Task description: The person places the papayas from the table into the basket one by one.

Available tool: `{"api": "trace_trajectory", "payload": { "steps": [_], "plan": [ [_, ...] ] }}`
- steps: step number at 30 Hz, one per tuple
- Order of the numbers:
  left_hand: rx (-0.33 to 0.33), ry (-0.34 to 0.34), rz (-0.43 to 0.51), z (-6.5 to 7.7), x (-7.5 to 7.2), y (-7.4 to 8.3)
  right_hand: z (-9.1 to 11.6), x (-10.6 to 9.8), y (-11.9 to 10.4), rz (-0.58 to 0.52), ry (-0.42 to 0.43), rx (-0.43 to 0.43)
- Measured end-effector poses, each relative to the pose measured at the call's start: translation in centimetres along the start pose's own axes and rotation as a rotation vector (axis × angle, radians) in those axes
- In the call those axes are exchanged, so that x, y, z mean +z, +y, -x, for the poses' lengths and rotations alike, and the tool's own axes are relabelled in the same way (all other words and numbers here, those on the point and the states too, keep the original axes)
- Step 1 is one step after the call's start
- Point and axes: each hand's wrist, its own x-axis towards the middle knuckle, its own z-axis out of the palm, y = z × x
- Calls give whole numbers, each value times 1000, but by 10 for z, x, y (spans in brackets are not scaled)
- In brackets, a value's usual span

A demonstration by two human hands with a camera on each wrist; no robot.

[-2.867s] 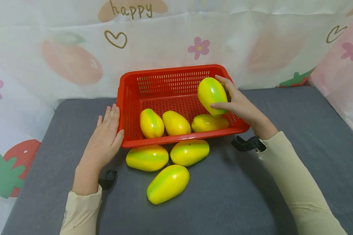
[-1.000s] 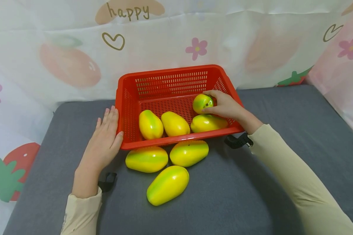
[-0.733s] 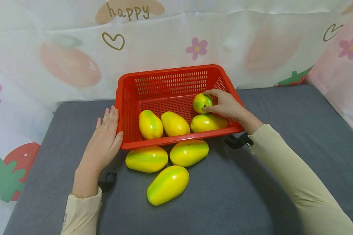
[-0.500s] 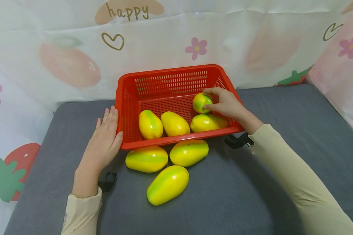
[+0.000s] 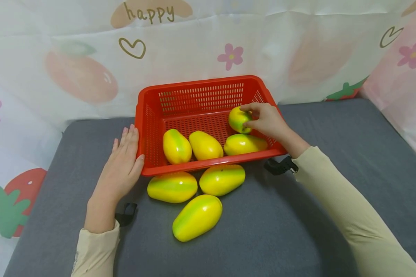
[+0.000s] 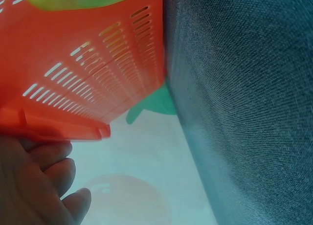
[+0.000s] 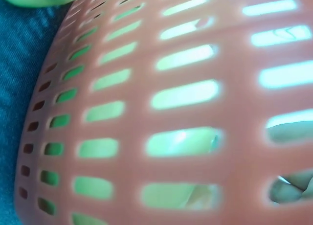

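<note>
My right hand (image 5: 268, 121) reaches over the right end of a red slotted plastic basket (image 5: 201, 166). Its thumb and fingers hold a yellow-green papaya (image 5: 236, 120) inside, behind another papaya (image 5: 246, 144) lying along the front wall. Two more papayas, one upright-looking (image 5: 177, 147) and one slanted (image 5: 206, 146), lie to the left in the basket. My left hand (image 5: 123, 165) rests with fairly straight fingers along the basket's left side; the left wrist view shows its fingers (image 6: 58, 173) at the rim. The right wrist view looks through the basket's slots, hiding most of that hand.
Three papayas lie on the grey cloth in front of the basket: a left one (image 5: 172, 187), a right one (image 5: 222, 181) and a nearer one (image 5: 197, 218). A printed curtain (image 5: 194, 50) hangs right behind the basket.
The papaya in my right hand has come down from above the basket's right side into it, then turned slightly in the fingers. My left hand has stayed at the basket's side.
</note>
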Motion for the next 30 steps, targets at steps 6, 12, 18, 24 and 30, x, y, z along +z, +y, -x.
{"api": "trace_trajectory", "payload": {
  "steps": [6, 12, 18, 24, 30],
  "plan": [
    [-5, -3, 5, 0, 1, 0, 6, -4, -2, -135, 14, 18],
    [-8, -2, 5, 0, 0, 1, 17, -10, -8, -219, 32, 25],
    [5, -3, 13, 1, -2, 2, 31, -12, -11, -274, 31, -8],
    [-6, -4, 9, 1, -1, 1, 50, -13, -17, -346, 53, -67],
    [-15, 0, -1, 1, 0, 1, 66, -13, -19, -421, 40, -131]
  ]
}}
